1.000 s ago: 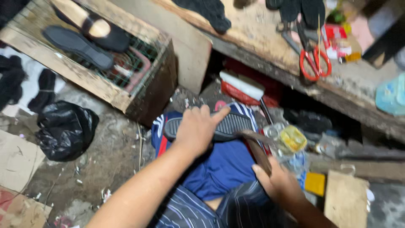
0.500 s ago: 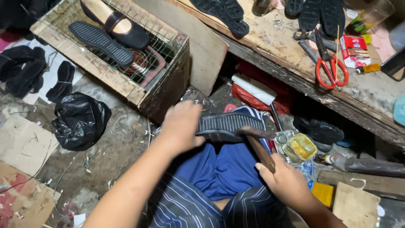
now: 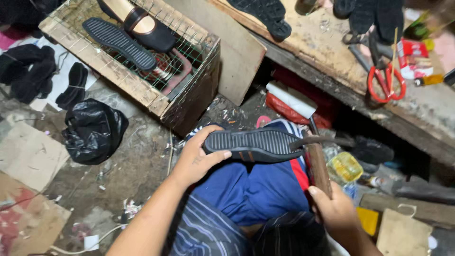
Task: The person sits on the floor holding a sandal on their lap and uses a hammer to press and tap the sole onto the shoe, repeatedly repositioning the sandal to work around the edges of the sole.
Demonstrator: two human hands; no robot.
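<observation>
My left hand [image 3: 197,158] grips the heel end of a dark shoe [image 3: 256,144] that lies sole up across my knee, ribbed sole facing me. My right hand [image 3: 334,208] holds the wooden handle of a hammer [image 3: 316,159]; its dark head rests against the toe end of the sole. My blue shorts [image 3: 251,189] are under the shoe.
A wooden crate [image 3: 189,102] topped with wire mesh stands at the upper left, with a loose sole [image 3: 119,42] and a shoe [image 3: 137,21] on it. A workbench [image 3: 327,52] on the right carries red-handled scissors [image 3: 386,78]. A black bag [image 3: 92,130] and cardboard [image 3: 28,156] lie on the floor.
My left hand slid from on top of the sole to its heel end, leaving the ribbed sole in full view. The hammer head came up to the toe.
</observation>
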